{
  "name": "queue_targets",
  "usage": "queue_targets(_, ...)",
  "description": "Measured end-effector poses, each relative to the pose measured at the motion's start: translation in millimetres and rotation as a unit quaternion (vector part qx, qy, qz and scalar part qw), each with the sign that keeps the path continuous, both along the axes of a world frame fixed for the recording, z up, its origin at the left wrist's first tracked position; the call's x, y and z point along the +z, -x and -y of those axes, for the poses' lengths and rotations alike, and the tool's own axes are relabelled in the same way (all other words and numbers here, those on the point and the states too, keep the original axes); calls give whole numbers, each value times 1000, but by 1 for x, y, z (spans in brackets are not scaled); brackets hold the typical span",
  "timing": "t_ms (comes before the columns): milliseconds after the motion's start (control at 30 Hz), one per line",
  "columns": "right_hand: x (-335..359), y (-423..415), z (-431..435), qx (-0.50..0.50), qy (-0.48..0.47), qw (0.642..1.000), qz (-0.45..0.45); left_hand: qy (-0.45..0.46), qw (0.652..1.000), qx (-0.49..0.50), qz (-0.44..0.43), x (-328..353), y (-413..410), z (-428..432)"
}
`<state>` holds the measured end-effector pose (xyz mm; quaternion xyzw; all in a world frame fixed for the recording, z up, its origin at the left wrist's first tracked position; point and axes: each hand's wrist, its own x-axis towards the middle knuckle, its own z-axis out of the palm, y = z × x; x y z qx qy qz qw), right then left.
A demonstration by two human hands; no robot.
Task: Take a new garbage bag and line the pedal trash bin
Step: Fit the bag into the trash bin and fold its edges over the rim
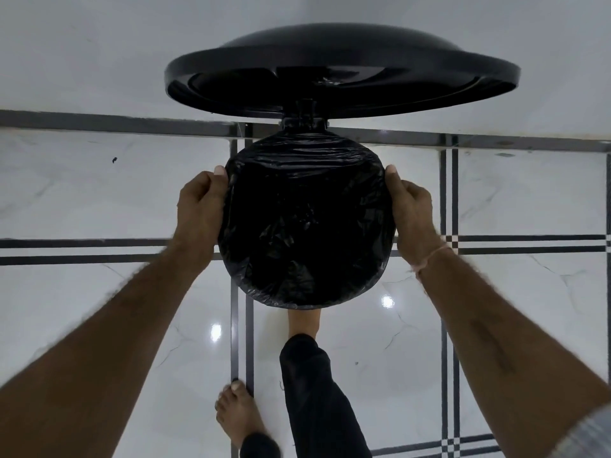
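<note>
I look straight down into a round pedal trash bin whose black lid (342, 66) stands raised at the back. A crinkled black garbage bag (305, 226) fills the opening, and its edge is folded over the whole rim. My left hand (200, 206) presses the bag against the bin's left side, thumb up by the rim. My right hand (413, 213) does the same on the right side. My right foot (304, 325) reaches under the bin's front edge, where the pedal is hidden.
The bin stands on a glossy white marble floor (99, 200) with black inlay lines, close to a white wall (99, 44) with a dark skirting strip. My left foot (239, 414) rests on the floor behind the bin.
</note>
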<state>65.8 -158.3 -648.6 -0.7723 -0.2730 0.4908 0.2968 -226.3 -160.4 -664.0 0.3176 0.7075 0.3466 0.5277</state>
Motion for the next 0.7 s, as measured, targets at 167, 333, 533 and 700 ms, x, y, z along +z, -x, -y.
queue_targets(167,-9,16,1,-45,-35,998,-7,12,998,24,59,-2,-9,2)
queue_targets(333,-11,10,-2,-33,13,999,-7,171,971,113,122,2,-4,-8)
queue_targets(533,-2,16,39,-161,15,987,22,137,966,204,81,16,-12,22)
queue_targets(700,0,29,91,-249,81,958,-113,114,962,240,65,27,-26,67)
